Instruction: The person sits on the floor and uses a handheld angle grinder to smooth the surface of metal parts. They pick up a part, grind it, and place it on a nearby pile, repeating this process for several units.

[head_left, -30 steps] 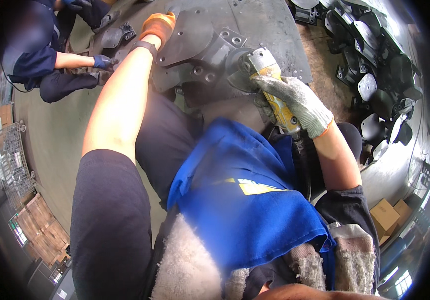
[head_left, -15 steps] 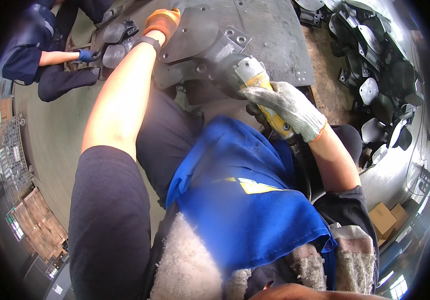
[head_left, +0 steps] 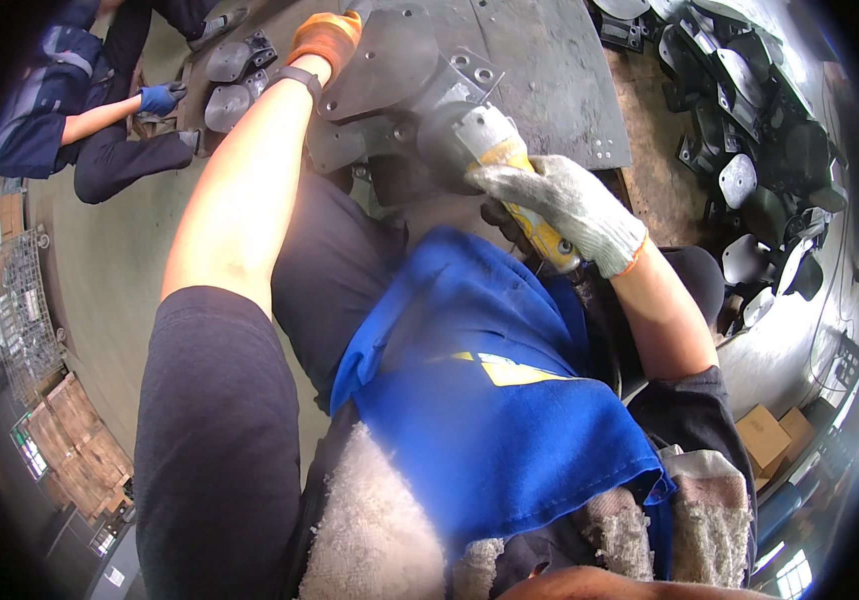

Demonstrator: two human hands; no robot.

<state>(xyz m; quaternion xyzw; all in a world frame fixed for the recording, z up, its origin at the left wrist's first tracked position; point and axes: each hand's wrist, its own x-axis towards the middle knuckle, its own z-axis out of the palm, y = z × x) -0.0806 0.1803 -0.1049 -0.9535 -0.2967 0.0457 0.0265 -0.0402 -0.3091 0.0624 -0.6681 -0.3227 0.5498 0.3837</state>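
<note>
Cardboard boxes (head_left: 765, 437), brown, lower right by floor edge. Wooden crates (head_left: 70, 445), lower left. Floor: smooth grey-green concrete, workshop.

Right hand (head_left: 560, 205), knit glove, clamped on yellow angle grinder (head_left: 510, 175), its head against dark metal casting (head_left: 400, 80). Left hand (head_left: 325, 38), orange glove, pressed on casting edge; finger closure cannot tell.

Piled dark metal parts (head_left: 750, 130) right. Co-worker's blue-gloved hand (head_left: 158, 98) upper left. Blue apron (head_left: 490, 400) across lap.

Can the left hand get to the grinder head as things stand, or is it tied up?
Probably not freely: the left hand in its orange glove rests on the far edge of the grey metal part, while the right hand grips the grinder.
</note>
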